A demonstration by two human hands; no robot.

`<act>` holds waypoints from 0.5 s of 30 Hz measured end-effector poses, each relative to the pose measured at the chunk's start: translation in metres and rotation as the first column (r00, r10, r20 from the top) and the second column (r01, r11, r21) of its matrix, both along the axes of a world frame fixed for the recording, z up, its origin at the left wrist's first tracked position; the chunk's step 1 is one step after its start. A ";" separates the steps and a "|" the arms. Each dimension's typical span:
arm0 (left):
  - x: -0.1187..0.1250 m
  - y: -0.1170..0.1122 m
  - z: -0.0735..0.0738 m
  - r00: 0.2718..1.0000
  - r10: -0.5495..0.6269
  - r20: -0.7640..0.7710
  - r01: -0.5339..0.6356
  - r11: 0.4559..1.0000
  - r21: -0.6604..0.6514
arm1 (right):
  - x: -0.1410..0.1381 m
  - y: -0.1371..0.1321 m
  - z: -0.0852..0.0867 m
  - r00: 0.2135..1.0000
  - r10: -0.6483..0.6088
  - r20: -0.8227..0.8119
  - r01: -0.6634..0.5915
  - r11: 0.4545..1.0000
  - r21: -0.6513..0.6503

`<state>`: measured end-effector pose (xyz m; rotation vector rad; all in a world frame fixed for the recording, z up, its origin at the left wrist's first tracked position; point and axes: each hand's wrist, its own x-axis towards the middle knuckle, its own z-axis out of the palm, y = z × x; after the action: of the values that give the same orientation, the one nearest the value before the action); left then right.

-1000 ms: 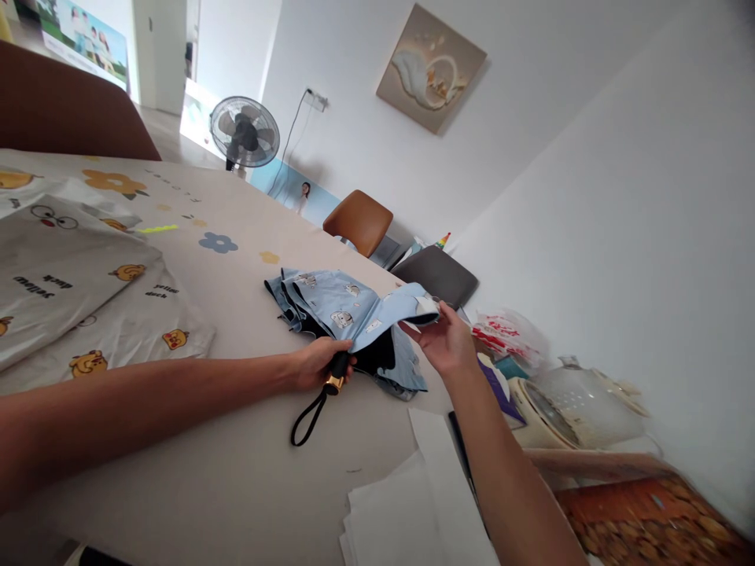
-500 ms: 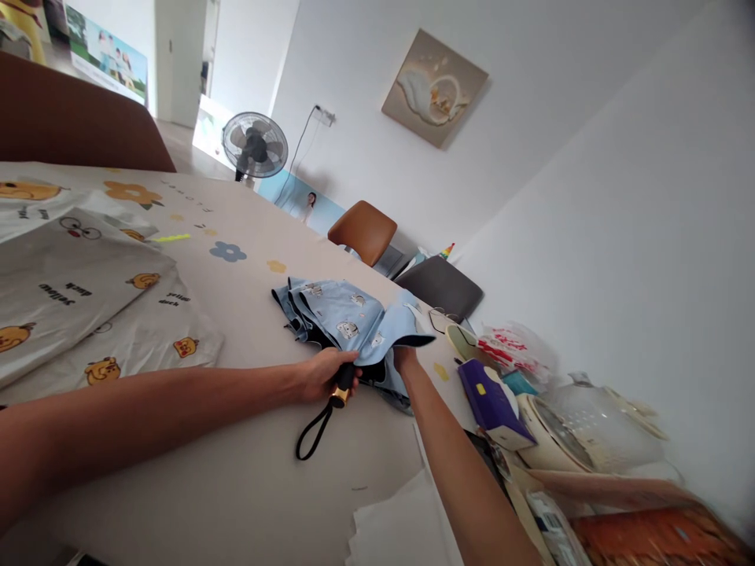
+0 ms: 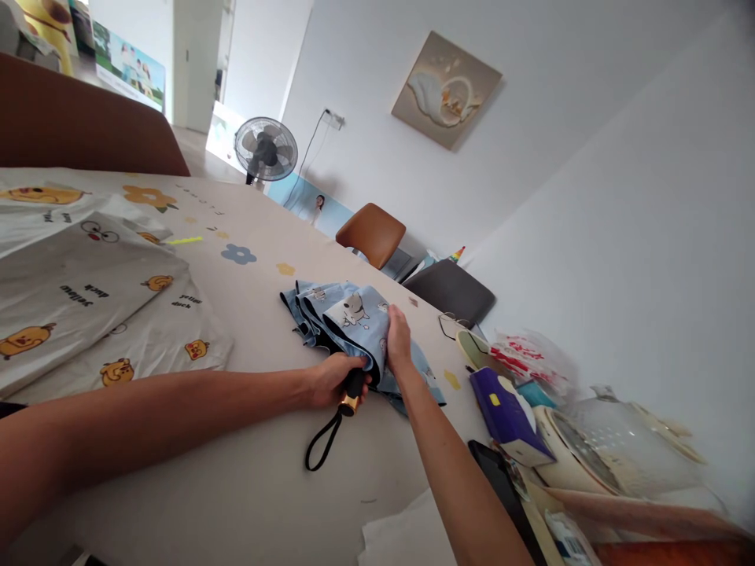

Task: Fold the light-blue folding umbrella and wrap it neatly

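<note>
Umbrella: a folded light-blue umbrella [image 3: 348,318] with cartoon prints lies on the surface [image 3: 248,472], held between both hands.
Handle: the black handle with its gold ring sits inside the left hand's fingers; a black wrist strap [image 3: 322,444] trails from it toward the person.
Left hand: the left hand [image 3: 333,381] is clenched around the handle.
Right hand: the right hand [image 3: 398,342] lies flat on the blue canopy, pressing the folds; fingers extended, gripping nothing.
Right of the fingers: a purple box [image 3: 507,417], a white pot [image 3: 613,448], a dark phone [image 3: 501,487].
Left of the fingers: duck-print bags [image 3: 88,306].
Beyond the fingers: a brown chair [image 3: 370,233], a fan [image 3: 265,149].
</note>
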<state>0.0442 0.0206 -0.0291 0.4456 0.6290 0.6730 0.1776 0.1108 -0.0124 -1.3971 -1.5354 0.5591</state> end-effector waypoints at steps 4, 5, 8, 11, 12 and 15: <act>-0.001 -0.001 0.003 1.000 0.000 -0.007 0.000 1.000 0.005 | -0.014 -0.013 -0.008 0.951 0.048 0.304 -0.041 0.999 -0.029; -0.001 -0.001 0.003 1.000 -0.001 -0.007 0.001 1.000 0.009 | -0.018 -0.014 -0.009 0.931 0.054 0.360 -0.046 0.998 -0.030; -0.002 0.000 0.004 1.000 -0.001 0.008 0.001 1.000 0.019 | -0.028 -0.012 -0.006 0.855 0.043 0.517 -0.021 0.999 -0.048; -0.002 0.002 0.003 0.999 -0.033 0.026 0.033 0.999 -0.005 | -0.040 -0.004 0.001 0.793 0.072 0.604 -0.010 0.994 -0.106; -0.003 0.002 0.003 0.999 -0.040 0.032 0.041 0.999 -0.026 | -0.045 -0.001 0.003 0.786 0.089 0.611 -0.010 0.991 -0.132; -0.004 0.003 0.004 0.998 -0.032 0.054 0.036 0.996 -0.082 | -0.059 0.008 0.007 0.804 0.098 0.586 0.007 0.985 -0.174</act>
<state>0.0406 0.0240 -0.0249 0.3598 0.5959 0.6219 0.1183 0.1189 -0.0056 -1.7798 -2.0601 0.2868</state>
